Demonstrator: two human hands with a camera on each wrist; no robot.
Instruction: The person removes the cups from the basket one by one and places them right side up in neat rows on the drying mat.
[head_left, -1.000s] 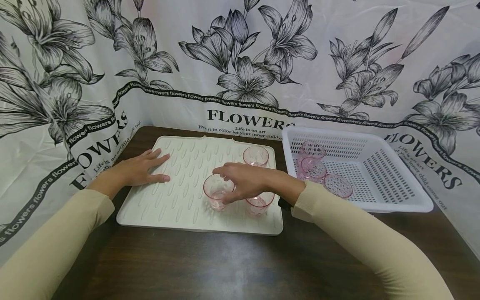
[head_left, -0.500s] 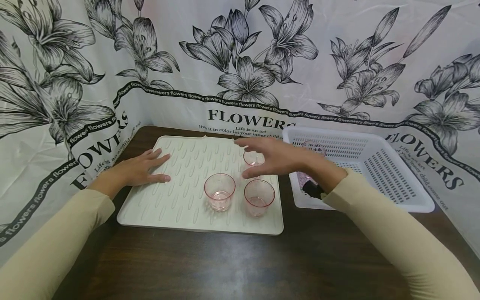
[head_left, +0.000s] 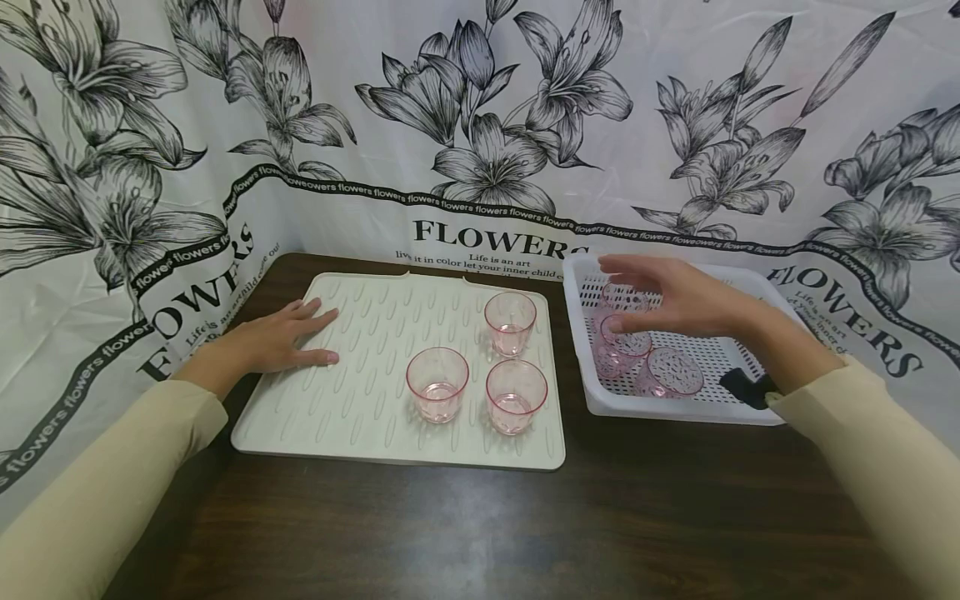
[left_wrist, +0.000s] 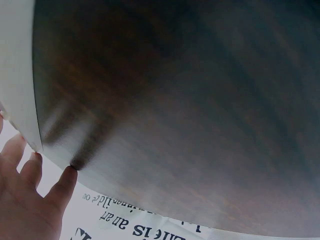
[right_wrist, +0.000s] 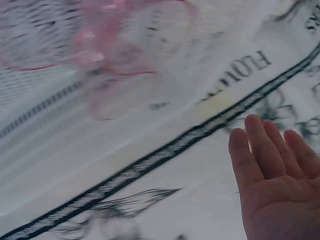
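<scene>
My left hand (head_left: 281, 340) rests with spread fingers on the left edge of a white ridged draining mat (head_left: 337, 383). Three clear pink-rimmed glasses stand upright on the mat: a front-left glass (head_left: 437, 387), a front-right glass (head_left: 516, 398) and a back-right glass (head_left: 510, 325). My right hand (head_left: 678, 296) hovers over the white plastic basket (head_left: 750, 287), thumb and fingers apart and holding nothing. Below it in the basket are several pink glasses, among them a near glass (head_left: 671, 375) and a glass (head_left: 618, 354) by the left wall. The hand partly hides the rear ones.
Mat and basket lie on a dark brown wooden table (head_left: 420, 533), with a narrow gap between them. Behind and to the left hangs a white floral curtain (head_left: 315, 212), close to the table's back edge. A black band (head_left: 747, 387) sits at my right wrist.
My right hand has left the front-left glass on the mat and moved right, over the basket. My left hand has stayed in place.
</scene>
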